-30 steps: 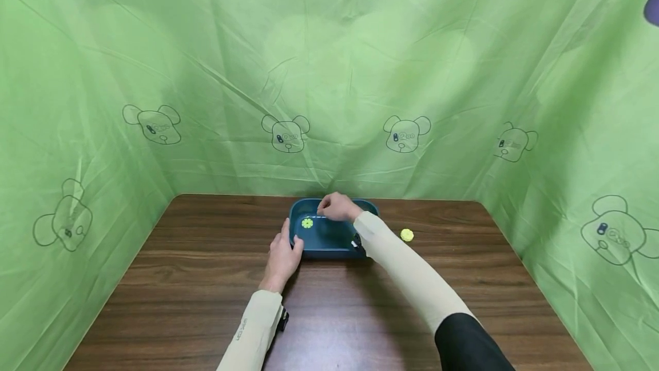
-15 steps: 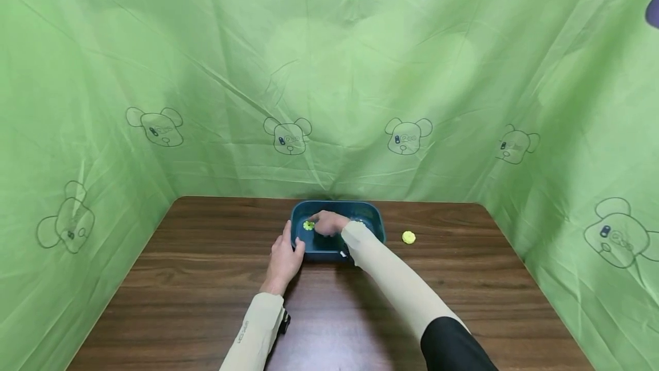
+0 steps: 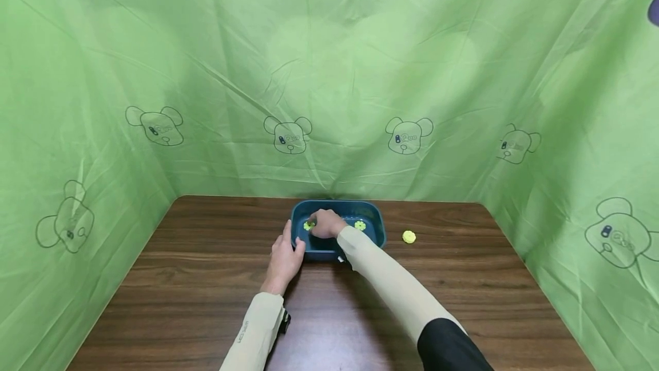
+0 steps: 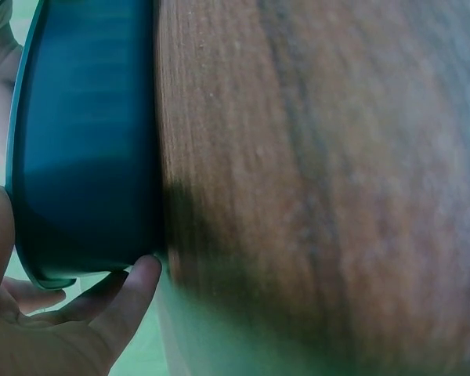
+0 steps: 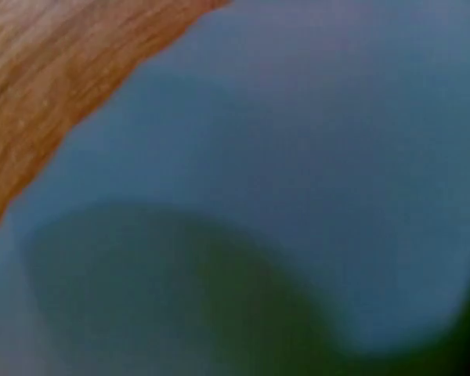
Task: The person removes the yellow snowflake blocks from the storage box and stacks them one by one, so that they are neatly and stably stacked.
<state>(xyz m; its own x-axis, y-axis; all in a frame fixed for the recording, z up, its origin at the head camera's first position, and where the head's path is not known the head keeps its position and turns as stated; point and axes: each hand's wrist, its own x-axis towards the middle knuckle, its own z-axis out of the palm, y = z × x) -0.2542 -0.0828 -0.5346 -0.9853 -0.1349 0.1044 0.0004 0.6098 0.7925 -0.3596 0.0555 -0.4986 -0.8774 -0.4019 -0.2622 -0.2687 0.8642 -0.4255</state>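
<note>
A dark teal rectangular basin (image 3: pixel 378 211) stands near the table's back edge. My left hand (image 3: pixel 282 259) holds its near left corner, thumb at the front and fingers along the left side. In the left wrist view, fingertips of the left hand (image 4: pixel 59 329) touch the basin's wall (image 4: pixel 86 149). My right hand (image 3: pixel 326 224) reaches into the basin, fingers bent down onto a yellow-green flower-shaped piece (image 3: pixel 307 226). Its fingertips partly cover that piece, so pinching or pressing cannot be told apart. Another such flower piece (image 3: pixel 360 225) lies at the basin's right.
A thicker pale yellow scalloped piece (image 3: pixel 409 237) lies on the wooden table (image 3: pixel 206 268), right of the basin. Green cloth (image 3: pixel 231 74) with bear faces hangs behind and at both sides. The right wrist view is mostly blurred blue-grey.
My right hand has moved down and slightly left from the basin's back to the left flower piece. The right flower piece, earlier hidden, now shows. My left hand stays at the corner.
</note>
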